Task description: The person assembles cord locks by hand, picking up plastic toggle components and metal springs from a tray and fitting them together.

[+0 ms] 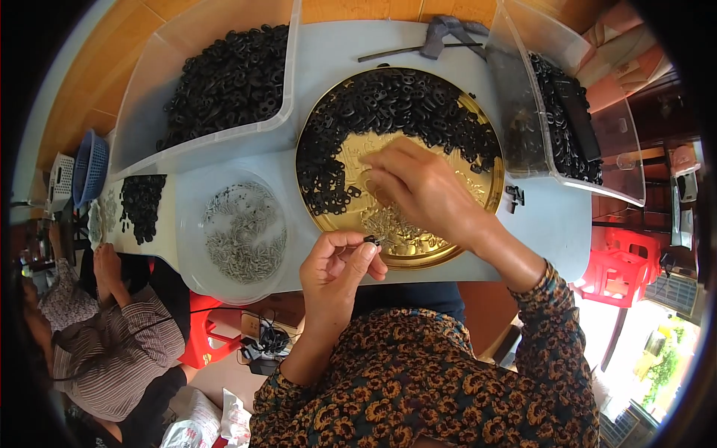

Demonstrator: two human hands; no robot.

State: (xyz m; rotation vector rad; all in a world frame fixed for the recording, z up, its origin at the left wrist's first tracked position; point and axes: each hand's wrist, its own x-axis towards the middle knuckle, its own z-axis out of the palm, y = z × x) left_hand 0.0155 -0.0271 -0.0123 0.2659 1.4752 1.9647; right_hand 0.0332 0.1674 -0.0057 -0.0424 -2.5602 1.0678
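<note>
My left hand [337, 267] is at the near rim of a round gold tray [317, 222], its thumb and fingers closed on a small black plastic piece [371, 240]. Over the middle of the tray reaches my right hand [418, 183], fingers bent downward and somewhat apart, with nothing visible between them. Many small black plastic pieces [396, 101] are heaped along the tray's far and left sides. Small silvery metal pins [385, 224] lie in the near part, partly under my right hand.
Clear plastic bins of black pieces [231, 82] [564, 119] stand at back left and right. A shallow tub [196, 254] of metal pins sits left of the tray. A dark tool [444, 41] lies at the far edge. Another person's hands [107, 263] are at the left.
</note>
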